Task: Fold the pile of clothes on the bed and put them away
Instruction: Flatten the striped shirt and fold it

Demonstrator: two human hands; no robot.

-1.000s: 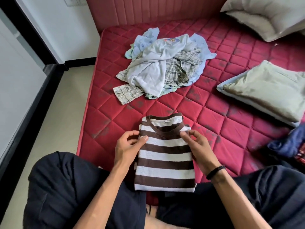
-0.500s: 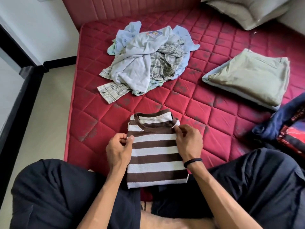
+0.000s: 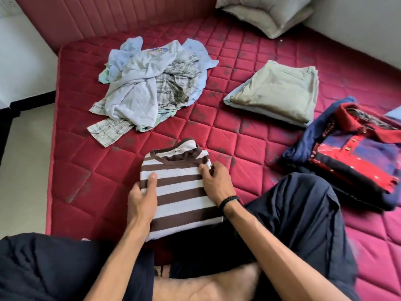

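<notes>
Head view: I see my two hands, left hand (image 3: 142, 197) and right hand (image 3: 214, 184), pinching one striped sweater (image 3: 181, 190). Beyond the sweater lie one loose pile (image 3: 149, 88) and two folded stacks (image 3: 280, 92).

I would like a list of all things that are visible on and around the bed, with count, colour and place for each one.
striped sweater: one, brown and white, folded, near edge of the mattress under both hands
pile of clothes: one heap, light blue and plaid, unfolded, far left of the mattress
folded trousers: one, olive green, on something pale blue, right of the pile
folded stack: one, red and navy garments, right edge
pillow: one, grey, top right corner
mattress: one, red, quilted
floor: pale, left of the bed
wristband: one, black, right wrist
left hand: grips the sweater's left edge
right hand: grips the sweater's right edge
</notes>
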